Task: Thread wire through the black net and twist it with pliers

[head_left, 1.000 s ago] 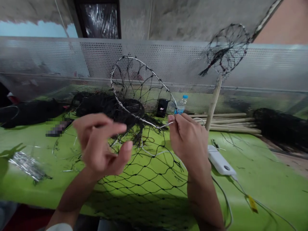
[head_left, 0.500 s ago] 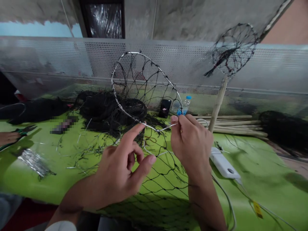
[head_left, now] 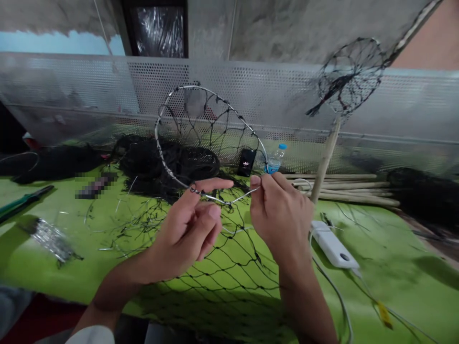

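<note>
A wire hoop (head_left: 239, 116) with black netting tied along it stands tilted above the table. My right hand (head_left: 281, 210) is closed on its wire at the lower right. My left hand (head_left: 191, 229) is at the hoop's lower left, index finger stretched along the wire and the other fingers curled; whether it grips the wire or a strand is not clear. Between the hands the bare wire dips in a shallow V. Black netting (head_left: 229, 289) hangs from there over the table's near edge.
Green table (head_left: 401, 282) bears a white power strip (head_left: 333, 244), wooden sticks (head_left: 351, 185), a phone (head_left: 246, 161), a bottle (head_left: 276, 158), black net piles (head_left: 150, 162), pliers (head_left: 25, 201) and a silvery bundle (head_left: 52, 239). A finished-looking net (head_left: 353, 76) stands on a stick (head_left: 326, 160).
The hoop has shifted left and slightly down. My left hand's thumb has drawn in toward its curled fingers. The other person's hand at the far left has left the view, with the pliers lying there.
</note>
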A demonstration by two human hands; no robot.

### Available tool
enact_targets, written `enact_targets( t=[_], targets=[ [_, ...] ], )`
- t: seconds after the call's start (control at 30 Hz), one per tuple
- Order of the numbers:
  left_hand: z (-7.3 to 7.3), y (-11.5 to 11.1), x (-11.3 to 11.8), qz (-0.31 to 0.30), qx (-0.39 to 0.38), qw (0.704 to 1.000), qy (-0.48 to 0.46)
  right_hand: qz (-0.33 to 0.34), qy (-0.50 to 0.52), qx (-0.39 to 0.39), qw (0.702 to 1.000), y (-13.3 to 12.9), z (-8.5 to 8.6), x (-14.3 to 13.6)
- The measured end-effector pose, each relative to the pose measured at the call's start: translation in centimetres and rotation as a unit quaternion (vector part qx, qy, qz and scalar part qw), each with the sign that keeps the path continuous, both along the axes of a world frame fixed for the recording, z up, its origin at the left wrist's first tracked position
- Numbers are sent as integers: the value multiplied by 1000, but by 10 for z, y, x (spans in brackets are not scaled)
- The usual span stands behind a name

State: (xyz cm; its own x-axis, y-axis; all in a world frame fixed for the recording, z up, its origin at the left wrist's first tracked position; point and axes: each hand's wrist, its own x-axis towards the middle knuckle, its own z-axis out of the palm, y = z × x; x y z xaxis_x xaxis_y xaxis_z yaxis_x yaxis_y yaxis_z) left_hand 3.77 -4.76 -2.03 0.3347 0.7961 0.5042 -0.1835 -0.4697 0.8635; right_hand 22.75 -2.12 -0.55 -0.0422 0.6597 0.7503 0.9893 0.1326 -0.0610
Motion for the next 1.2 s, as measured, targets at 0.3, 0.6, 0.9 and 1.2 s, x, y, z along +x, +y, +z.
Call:
enact_targets(
  t=[0.3,0.6,0.9,1.2],
  targets=[
    [-15,6,9,45,31,998,-44,14,19,-27,999,-1,3,5],
    [-12,6,6,76,48,995,43,20,39,-73,996,-2,7,12],
    [-6,5,-1,115,55,986,107,3,37,-90,995,-3,10,16],
    [6,2,-9,107,92,979,150,-13,22,-87,996,-4,8,17]
  ],
)
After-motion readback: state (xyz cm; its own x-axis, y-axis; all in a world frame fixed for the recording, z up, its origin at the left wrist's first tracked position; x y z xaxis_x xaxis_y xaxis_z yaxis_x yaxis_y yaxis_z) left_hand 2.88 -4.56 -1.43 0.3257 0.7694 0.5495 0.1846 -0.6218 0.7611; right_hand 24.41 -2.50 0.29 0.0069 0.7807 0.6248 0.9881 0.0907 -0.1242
